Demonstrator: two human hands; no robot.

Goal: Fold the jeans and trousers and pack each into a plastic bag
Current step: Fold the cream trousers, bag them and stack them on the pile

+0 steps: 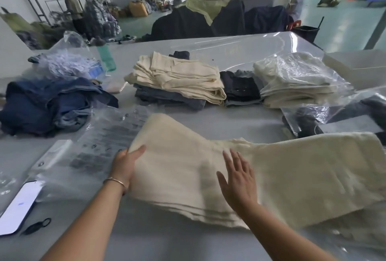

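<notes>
Cream trousers [292, 175] lie partly folded across the near side of the table. My left hand [125, 165] grips their left edge, thumb on top and fingers under the cloth. Flat on the middle of the cloth rests my right hand [238, 179], fingers straight and spread. A clear plastic bag [104, 135] with printed text lies just left of the trousers. Behind them stands a stack of folded cream and grey trousers [177, 81]. Bagged cream trousers [298, 79] sit at the right.
A heap of unfolded blue jeans [48, 106] lies at the left. A phone [18, 208] and a black clip [36, 226] rest near the front left edge. More bagged dark garments [309, 123] are at the right. A green bottle [106, 58] stands further back.
</notes>
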